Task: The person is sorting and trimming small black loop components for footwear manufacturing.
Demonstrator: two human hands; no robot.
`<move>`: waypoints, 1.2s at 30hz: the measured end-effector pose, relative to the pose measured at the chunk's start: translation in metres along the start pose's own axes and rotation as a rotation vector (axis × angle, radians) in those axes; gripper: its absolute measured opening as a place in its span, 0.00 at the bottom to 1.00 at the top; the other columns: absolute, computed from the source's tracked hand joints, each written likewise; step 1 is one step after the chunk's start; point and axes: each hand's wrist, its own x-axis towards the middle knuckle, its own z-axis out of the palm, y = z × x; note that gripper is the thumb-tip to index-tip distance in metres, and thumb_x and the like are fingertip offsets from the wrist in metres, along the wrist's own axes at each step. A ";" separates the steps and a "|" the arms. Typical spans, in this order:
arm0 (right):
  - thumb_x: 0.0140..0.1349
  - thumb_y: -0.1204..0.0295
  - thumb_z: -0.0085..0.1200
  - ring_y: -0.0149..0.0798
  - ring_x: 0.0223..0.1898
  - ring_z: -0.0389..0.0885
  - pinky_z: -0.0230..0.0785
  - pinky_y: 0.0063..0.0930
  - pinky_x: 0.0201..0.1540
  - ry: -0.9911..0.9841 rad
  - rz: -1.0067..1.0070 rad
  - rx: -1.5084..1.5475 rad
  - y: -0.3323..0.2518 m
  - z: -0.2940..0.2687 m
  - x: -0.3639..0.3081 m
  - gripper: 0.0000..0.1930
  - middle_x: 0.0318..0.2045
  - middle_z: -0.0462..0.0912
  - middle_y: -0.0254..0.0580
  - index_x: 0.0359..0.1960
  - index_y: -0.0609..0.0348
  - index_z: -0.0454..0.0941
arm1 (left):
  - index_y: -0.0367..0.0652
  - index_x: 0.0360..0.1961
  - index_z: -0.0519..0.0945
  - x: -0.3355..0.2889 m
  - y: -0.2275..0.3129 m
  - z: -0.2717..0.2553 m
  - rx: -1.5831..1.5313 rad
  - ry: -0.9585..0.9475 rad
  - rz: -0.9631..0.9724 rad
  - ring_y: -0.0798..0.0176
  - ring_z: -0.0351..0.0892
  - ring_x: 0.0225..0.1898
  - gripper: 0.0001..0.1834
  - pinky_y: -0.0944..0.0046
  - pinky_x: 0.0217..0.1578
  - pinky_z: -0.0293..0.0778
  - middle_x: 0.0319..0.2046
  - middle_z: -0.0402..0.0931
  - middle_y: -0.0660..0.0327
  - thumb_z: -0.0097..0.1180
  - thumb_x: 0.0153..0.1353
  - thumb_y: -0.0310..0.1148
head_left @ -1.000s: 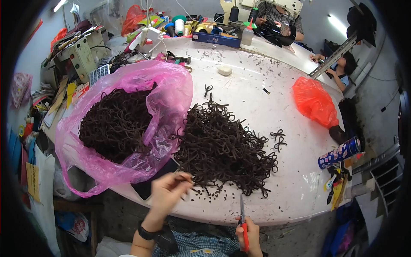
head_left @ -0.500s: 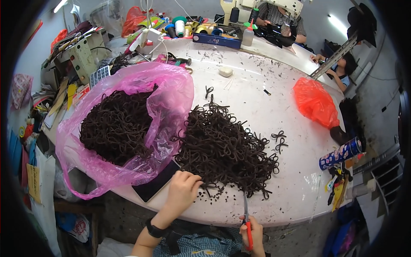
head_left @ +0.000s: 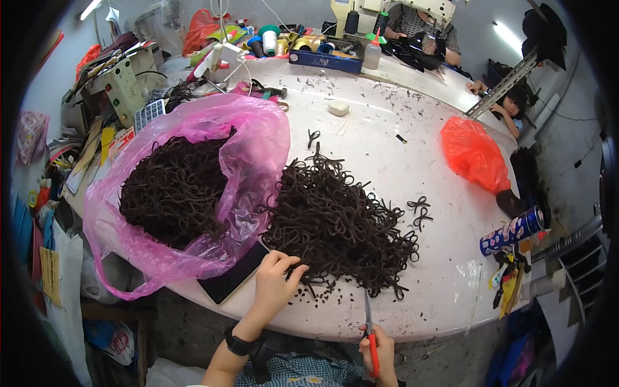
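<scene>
My left hand [head_left: 277, 284], with a dark watch on its wrist, is at the near left edge of a heap of dark brown cord loops [head_left: 342, 226]. Its thumb and fingertips are drawn together, and whatever sits between them is too small to make out. In my right hand [head_left: 380, 351] is a pair of scissors with red handles [head_left: 373, 351], blades pointing away from me toward the near edge of the heap. Small dark clippings [head_left: 322, 293] are scattered between the two hands. More loops fill a pink plastic bag [head_left: 258, 142] on the left.
A dark flat phone-like slab [head_left: 235, 274] lies partly under the bag. To the right are a red plastic bag [head_left: 474, 155] and a patterned blue can [head_left: 512, 231]. Thread spools and a blue tray [head_left: 325, 59] stand at the back. Two other people are across the table.
My left hand has shifted slightly, its fingers a little less curled at the heap's edge. The scissors have tilted slightly in my right hand. The person at far right has raised their head.
</scene>
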 end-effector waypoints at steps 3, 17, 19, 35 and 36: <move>0.52 0.50 0.48 0.24 0.14 0.69 0.60 0.16 0.19 -0.010 -0.008 -0.006 -0.002 0.001 0.000 0.24 0.10 0.68 0.30 0.36 0.62 0.71 | 0.36 0.24 0.76 -0.010 0.005 -0.013 -0.216 -0.147 -0.235 0.71 0.66 0.18 0.09 0.74 0.19 0.61 0.18 0.68 0.63 0.60 0.43 0.30; 0.54 0.47 0.42 0.28 0.18 0.71 0.63 0.19 0.24 -0.195 0.017 0.070 -0.003 0.016 -0.009 0.27 0.14 0.70 0.33 0.37 0.64 0.67 | 0.34 0.33 0.72 -0.049 0.033 -0.011 -1.187 -0.675 -0.904 0.73 0.70 0.27 0.10 0.76 0.31 0.66 0.26 0.73 0.61 0.44 0.58 0.31; 0.52 0.42 0.37 0.28 0.19 0.71 0.63 0.20 0.25 -0.236 0.011 0.067 -0.004 0.017 -0.008 0.32 0.15 0.71 0.34 0.38 0.64 0.66 | 0.34 0.33 0.72 -0.051 0.038 -0.011 -1.199 -0.690 -0.931 0.74 0.70 0.27 0.10 0.76 0.31 0.66 0.27 0.73 0.61 0.44 0.58 0.31; 0.50 0.39 0.36 0.25 0.14 0.69 0.60 0.17 0.18 -0.211 0.022 0.102 -0.011 0.016 -0.009 0.35 0.14 0.71 0.33 0.37 0.66 0.67 | 0.35 0.31 0.72 -0.063 0.039 -0.001 -1.260 -0.743 -0.966 0.75 0.69 0.26 0.09 0.77 0.28 0.64 0.32 0.74 0.60 0.46 0.57 0.31; 0.51 0.40 0.36 0.26 0.14 0.69 0.60 0.17 0.18 -0.211 0.027 0.102 -0.011 0.016 -0.009 0.34 0.14 0.71 0.33 0.37 0.66 0.67 | 0.35 0.31 0.72 -0.063 0.039 -0.001 -1.260 -0.742 -0.966 0.75 0.69 0.26 0.09 0.77 0.28 0.64 0.32 0.74 0.60 0.46 0.57 0.31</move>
